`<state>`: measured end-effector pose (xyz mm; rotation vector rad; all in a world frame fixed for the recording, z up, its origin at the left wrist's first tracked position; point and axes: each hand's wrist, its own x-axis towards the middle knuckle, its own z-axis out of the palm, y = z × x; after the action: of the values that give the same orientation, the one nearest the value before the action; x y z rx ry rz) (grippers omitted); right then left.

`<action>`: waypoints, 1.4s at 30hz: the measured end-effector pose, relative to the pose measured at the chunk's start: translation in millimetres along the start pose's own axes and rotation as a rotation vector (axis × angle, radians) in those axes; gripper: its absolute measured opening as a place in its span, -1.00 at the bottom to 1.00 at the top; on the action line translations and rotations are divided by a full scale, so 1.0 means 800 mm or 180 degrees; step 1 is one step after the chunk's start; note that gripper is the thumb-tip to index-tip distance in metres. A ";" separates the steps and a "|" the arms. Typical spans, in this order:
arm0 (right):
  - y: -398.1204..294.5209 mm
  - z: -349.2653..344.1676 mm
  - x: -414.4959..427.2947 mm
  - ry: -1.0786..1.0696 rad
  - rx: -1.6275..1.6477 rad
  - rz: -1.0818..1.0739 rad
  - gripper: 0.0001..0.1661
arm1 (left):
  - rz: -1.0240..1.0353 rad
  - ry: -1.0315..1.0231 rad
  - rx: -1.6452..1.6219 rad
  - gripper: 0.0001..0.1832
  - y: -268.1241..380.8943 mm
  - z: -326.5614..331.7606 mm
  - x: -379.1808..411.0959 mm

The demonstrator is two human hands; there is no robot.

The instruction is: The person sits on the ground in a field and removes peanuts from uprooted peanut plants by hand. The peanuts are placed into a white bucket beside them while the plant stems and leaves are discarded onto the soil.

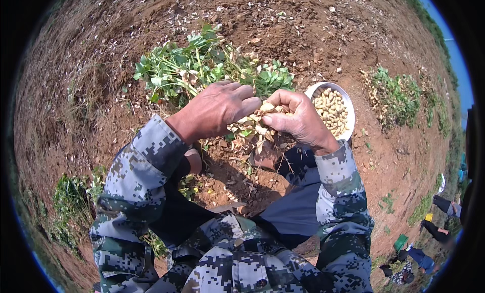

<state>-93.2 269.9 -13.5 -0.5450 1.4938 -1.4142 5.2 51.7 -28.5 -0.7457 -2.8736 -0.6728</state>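
Note:
Peanut pods in their shells [268, 107] hang in a cluster at the root end of a pulled peanut plant [197, 67] with green leaves. My left hand [223, 107] has its fingers closed around the plant's stems beside the pods; its fingertips are partly hidden. My right hand [297, 120] pinches pods between thumb and forefinger, close to the left hand. Just right of it, a white bucket [351, 116] holds many loose peanuts [331, 109]. Dry leaves and thin roots dangle below the hands.
Reddish-brown soil [235, 187] with dry leaves lies around and between my feet. Another heap of peanut plants [398, 97] lies beyond the bucket, and green plants [72, 202] are at the left. Several people [420, 259] are in the distance at the lower right.

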 end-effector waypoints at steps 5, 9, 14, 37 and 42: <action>0.020 0.008 -0.001 0.0342 0.1725 -0.0224 -0.73 | -0.0105 0.0094 -0.0527 -0.52 0.008 -0.017 0.011; 0.029 -0.007 0.005 0.0131 0.1592 -0.0012 -0.71 | -0.0205 0.0064 -0.0797 -0.38 0.007 -0.017 0.006; 0.029 0.004 0.008 0.0300 0.1716 0.0080 -0.72 | -0.0279 -0.0125 -0.0768 -0.33 0.005 -0.020 -0.001; 0.010 0.011 -0.004 0.0131 0.0173 -0.0015 -0.60 | -0.0364 -0.0458 -0.0883 -0.18 -0.001 -0.011 -0.008; 0.024 0.027 -0.002 0.1011 -0.1480 -0.0410 -0.72 | -0.0272 -0.0465 -0.0584 -0.20 -0.015 0.009 -0.013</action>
<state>-68.9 264.9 -27.6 -0.7341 2.0993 -1.2921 8.9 41.2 -41.8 -0.7251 -3.0205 -0.9413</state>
